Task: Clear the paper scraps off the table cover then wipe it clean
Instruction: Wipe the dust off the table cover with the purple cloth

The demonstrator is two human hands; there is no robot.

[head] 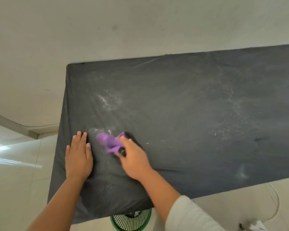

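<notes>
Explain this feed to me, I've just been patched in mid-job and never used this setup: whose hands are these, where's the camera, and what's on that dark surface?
There is no machine: a person works bare-handed, and the single picture comes from a camera on their head, looking down. The left hand lies flat on the dark table cover. The right hand grips a purple cloth, blurred. Pale dusty smears show on the cover. A green basket stands below the near edge.

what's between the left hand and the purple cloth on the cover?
Head view: only a narrow strip of dark table cover with faint white residue separates the flat left hand from the purple cloth that the right hand grips.
</notes>
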